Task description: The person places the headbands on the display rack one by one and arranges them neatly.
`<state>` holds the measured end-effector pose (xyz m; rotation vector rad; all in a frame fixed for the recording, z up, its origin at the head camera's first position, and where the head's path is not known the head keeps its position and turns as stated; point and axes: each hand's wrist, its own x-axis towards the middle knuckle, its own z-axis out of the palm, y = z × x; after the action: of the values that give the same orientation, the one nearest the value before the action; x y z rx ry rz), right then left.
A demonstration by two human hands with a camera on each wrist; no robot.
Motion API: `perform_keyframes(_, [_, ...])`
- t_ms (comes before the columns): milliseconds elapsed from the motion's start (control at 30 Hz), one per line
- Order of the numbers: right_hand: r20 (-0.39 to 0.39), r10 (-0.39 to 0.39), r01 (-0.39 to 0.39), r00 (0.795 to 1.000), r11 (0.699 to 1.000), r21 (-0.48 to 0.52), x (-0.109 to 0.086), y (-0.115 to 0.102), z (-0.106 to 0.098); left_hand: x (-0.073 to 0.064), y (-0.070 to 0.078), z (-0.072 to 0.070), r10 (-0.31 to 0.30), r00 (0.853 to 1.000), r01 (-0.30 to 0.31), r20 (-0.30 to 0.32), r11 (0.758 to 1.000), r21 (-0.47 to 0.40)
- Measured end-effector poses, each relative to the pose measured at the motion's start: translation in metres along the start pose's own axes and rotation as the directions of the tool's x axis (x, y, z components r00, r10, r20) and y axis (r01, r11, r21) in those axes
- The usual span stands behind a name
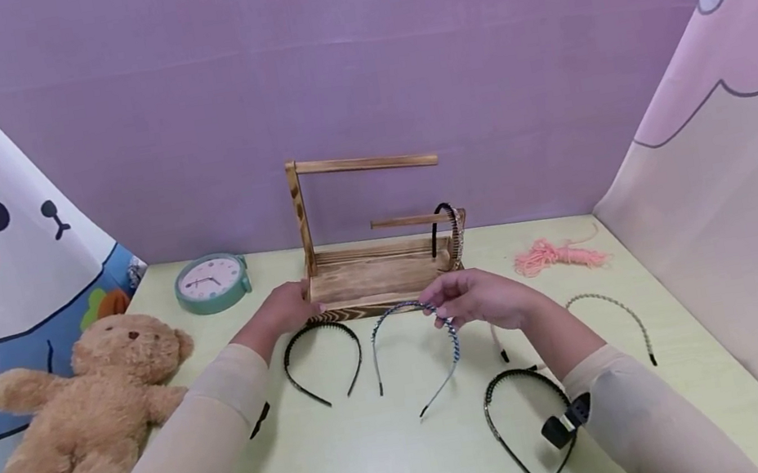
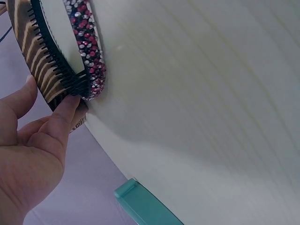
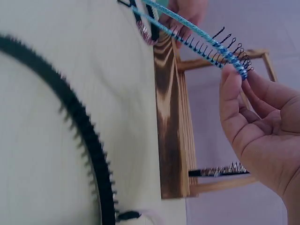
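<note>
My right hand (image 1: 481, 299) pinches a blue beaded headband (image 1: 453, 340) near its top. The headband hangs with its ends down in front of a wooden rack (image 1: 390, 307), and comb teeth (image 3: 220, 55) line its inner side. At the rack's front left corner, my left hand (image 1: 284, 311) holds the wood between thumb and fingers. Just below that corner lies a black toothed headband (image 1: 287, 358), its band covered in red and white stones (image 2: 91, 51). Another toothed headband (image 1: 456, 237) hangs on the rack's short lower bar (image 1: 402, 221).
A teddy bear (image 1: 100, 429) and a round teal clock (image 1: 211, 284) are on the left. To the right lie pink cord (image 1: 556, 255), a pale beaded headband (image 1: 616, 302) and a black headband (image 1: 504, 440). The rack's long upper bar (image 1: 367, 162) has a free right end.
</note>
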<state>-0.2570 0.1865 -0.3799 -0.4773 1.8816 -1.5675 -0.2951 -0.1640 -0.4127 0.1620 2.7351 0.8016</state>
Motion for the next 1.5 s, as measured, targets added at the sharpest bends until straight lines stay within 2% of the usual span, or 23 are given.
perform_keyframes(133, [0.000,-0.007,0.007,1.000,0.999,0.049,0.000,-0.008,0.011,0.000,0.001,-0.001,-0.007,1.000,0.007,0.003,1.000,0.005])
perform_keyframes(333, [0.002,0.090,-0.090,0.996,0.994,0.056,-0.001,-0.012,0.023,0.001,-0.001,0.000,-0.003,1.000,0.003,-0.004,1.000,0.013])
perform_keyframes(433, [0.034,0.093,-0.094,0.995,0.995,0.044,-0.001,-0.012,0.025,0.002,-0.001,0.001,0.005,1.000,-0.005,-0.003,1.000,0.010])
perform_keyframes(600, [0.085,0.002,-0.003,0.996,1.000,0.010,-0.003,-0.014,0.027,0.000,0.000,0.001,-0.001,1.000,0.001,0.008,1.000,-0.025])
perform_keyframes(867, [0.013,-0.161,0.161,0.987,0.980,-0.119,-0.006,-0.031,0.037,0.001,0.000,0.000,-0.009,1.000,0.009,0.009,1.000,-0.027])
perform_keyframes(1067, [-0.041,-0.259,0.251,0.965,0.957,-0.143,-0.003,-0.042,0.042,0.002,-0.002,-0.001,0.004,1.000,-0.004,0.017,1.000,-0.011])
perform_keyframes(1200, [-0.155,-0.295,0.269,0.943,0.948,-0.172,0.006,-0.047,0.046,0.002,-0.002,-0.002,-0.009,1.000,0.009,0.022,1.000,-0.005])
perform_keyframes(1367, [-0.315,-0.321,0.234,0.893,0.930,-0.282,0.023,-0.047,0.045,-0.001,-0.001,-0.001,-0.019,0.999,0.019,0.026,1.000,-0.014])
perform_keyframes(1500, [-0.386,-0.327,0.194,0.863,0.919,-0.344,0.036,-0.044,0.039,0.001,-0.001,0.000,-0.006,1.000,0.006,0.027,1.000,-0.002])
